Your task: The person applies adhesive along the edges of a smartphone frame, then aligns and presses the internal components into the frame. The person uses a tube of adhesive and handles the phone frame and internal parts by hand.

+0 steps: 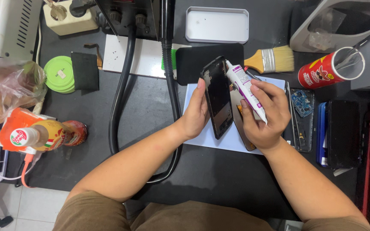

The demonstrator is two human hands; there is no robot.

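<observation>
My left hand (195,112) holds a black phone frame (217,97) tilted on its long edge above a pale blue sheet (202,139). My right hand (264,112) grips a white glue tube with purple print (244,89), its nozzle touching the upper edge of the frame. A brown flat part (241,128) lies under the frame on the sheet, partly hidden by my right hand.
A paintbrush (270,59), a red tube can with tools (328,70), an opened phone with circuit board (301,115), dark phones (341,132), a metal tin lid (217,24), black hoses (120,94), green discs (59,74) and a sauce bottle (43,134) lie around on the black mat.
</observation>
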